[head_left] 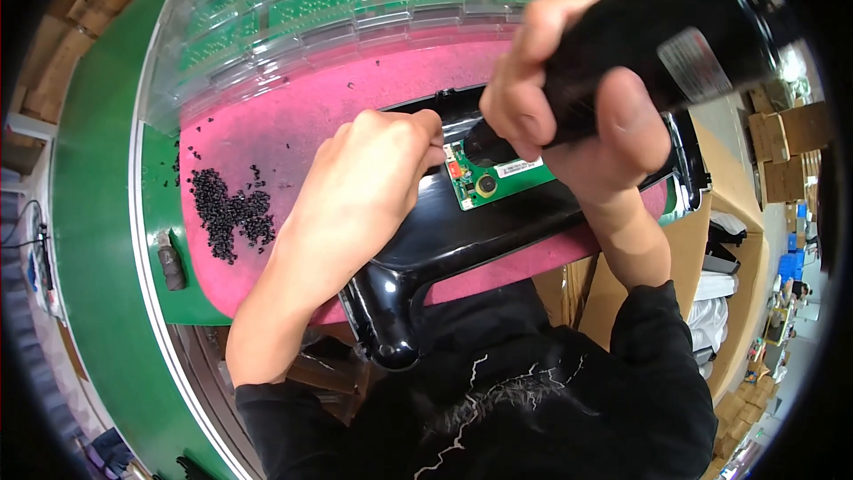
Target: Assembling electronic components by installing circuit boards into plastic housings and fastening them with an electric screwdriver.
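My right hand (613, 129) is wrapped round a black electric screwdriver (653, 49). The tool slants down to the left, its nose over the upper left part of a green circuit board (524, 183); the very tip cannot be made out. The board lies in a glossy black plastic housing (462, 236) with a rounded arm pointing toward me. Just left of the board, my left hand (364, 182) is closed above the housing, fingertips pressed together at the board's edge. Whatever the left fingers hold, if anything, is hidden.
Small black screws (229, 212) lie heaped on the pink mat (249, 107) at the left. Clear plastic trays (329, 22) with green boards stand at the back. A dark stubby object (171, 265) sits at the green table's left edge. An open cardboard box (746, 293) is at the right.
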Available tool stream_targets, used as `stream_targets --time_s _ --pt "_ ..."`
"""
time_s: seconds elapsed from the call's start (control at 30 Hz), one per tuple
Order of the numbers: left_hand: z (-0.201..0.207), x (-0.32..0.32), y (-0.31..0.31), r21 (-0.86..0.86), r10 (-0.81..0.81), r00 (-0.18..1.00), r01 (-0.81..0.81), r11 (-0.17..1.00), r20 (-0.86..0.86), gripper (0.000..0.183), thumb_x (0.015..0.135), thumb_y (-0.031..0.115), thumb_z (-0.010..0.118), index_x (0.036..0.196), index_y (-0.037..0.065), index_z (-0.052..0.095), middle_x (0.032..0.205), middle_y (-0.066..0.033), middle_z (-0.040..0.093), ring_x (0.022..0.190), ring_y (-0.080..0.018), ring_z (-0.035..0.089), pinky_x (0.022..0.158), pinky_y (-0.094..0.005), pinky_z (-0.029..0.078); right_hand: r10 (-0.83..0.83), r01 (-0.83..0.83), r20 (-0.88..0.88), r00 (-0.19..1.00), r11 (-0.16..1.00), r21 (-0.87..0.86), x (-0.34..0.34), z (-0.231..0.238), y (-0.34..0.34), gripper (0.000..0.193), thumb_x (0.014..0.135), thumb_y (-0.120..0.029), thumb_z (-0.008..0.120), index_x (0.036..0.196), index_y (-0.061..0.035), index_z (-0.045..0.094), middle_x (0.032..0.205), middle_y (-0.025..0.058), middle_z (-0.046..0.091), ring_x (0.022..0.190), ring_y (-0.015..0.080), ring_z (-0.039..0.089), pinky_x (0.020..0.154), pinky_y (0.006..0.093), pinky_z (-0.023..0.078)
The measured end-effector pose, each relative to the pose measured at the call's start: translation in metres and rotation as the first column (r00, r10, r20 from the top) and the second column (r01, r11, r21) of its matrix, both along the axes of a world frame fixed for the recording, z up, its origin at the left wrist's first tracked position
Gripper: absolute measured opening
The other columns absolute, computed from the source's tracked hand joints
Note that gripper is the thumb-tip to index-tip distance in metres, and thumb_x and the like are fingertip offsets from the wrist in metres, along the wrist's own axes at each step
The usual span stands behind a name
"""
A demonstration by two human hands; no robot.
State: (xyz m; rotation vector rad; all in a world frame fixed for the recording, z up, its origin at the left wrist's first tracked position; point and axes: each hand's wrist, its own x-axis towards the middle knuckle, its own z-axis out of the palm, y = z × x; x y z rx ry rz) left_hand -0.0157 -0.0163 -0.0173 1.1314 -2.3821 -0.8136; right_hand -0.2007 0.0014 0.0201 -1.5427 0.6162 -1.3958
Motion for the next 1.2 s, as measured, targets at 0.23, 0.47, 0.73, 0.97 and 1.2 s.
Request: stream_targets --time_s 0.23,0.47,0.73,0.97,1.2 --pt "0.002 -0.006 -0.001 -0.048 -0.149 0.975 0.143 0.989 -0.167 0.016 0.080 0.007 0.074 0.088 -0.003 0.063 0.079 -0.0177 0.065 0.072 -0.0378 0.063 0.065 -0.0398 0.050 0.174 -0.133 0.261 0.950 0.977 -0.166 -0.032 0.008 0.009 0.054 0.089 -0.060 0.054 0.112 -0.0100 0.052 0.069 -0.0047 0.052 0.051 0.0055 0.046 0.055 0.0245 0.038" --pt "0.008 -0.011 -0.001 0.003 -0.216 0.927 0.228 0.974 -0.306 0.016 0.078 0.002 0.075 0.087 -0.005 0.065 0.074 -0.0121 0.066 0.060 -0.0210 0.064 0.057 -0.0297 0.050 0.234 -0.197 0.197 0.952 0.961 -0.192 -0.052 0.018 0.022 0.052 0.087 -0.055 0.059 0.112 -0.0106 0.048 0.071 -0.0047 0.054 0.058 0.0070 0.055 0.065 0.0271 0.046" --pt "0.007 -0.017 -0.001 0.015 -0.221 0.871 0.253 0.967 -0.438 0.012 0.080 -0.004 0.071 0.091 -0.006 0.068 0.080 -0.0135 0.069 0.069 -0.0236 0.069 0.066 -0.0289 0.055 0.267 -0.201 0.210 0.940 0.936 -0.289 -0.048 0.007 0.014 0.053 0.087 -0.055 0.062 0.116 -0.0123 0.047 0.076 -0.0039 0.058 0.060 0.0081 0.057 0.062 0.0269 0.046" --pt "0.006 -0.017 -0.004 -0.139 -0.068 0.916 0.014 0.990 -0.395 0.005 0.084 -0.002 0.069 0.088 -0.001 0.070 0.080 -0.0139 0.071 0.073 -0.0257 0.072 0.065 -0.0310 0.055 0.249 -0.248 0.041 0.968 0.968 -0.028 -0.048 0.027 0.026 0.060 0.086 -0.062 0.064 0.116 -0.0134 0.047 0.077 -0.0029 0.059 0.060 0.0085 0.056 0.062 0.0271 0.046" --pt "0.005 -0.018 -0.001 -0.007 0.073 0.914 -0.083 0.997 -0.400 0.014 0.091 0.011 0.067 0.085 -0.001 0.066 0.070 -0.0150 0.064 0.061 -0.0296 0.064 0.058 -0.0363 0.049 0.213 -0.213 0.009 0.977 0.976 0.038 -0.041 0.019 0.026 0.062 0.086 -0.064 0.063 0.113 -0.0110 0.047 0.072 -0.0013 0.057 0.055 0.0092 0.053 0.056 0.0262 0.044"
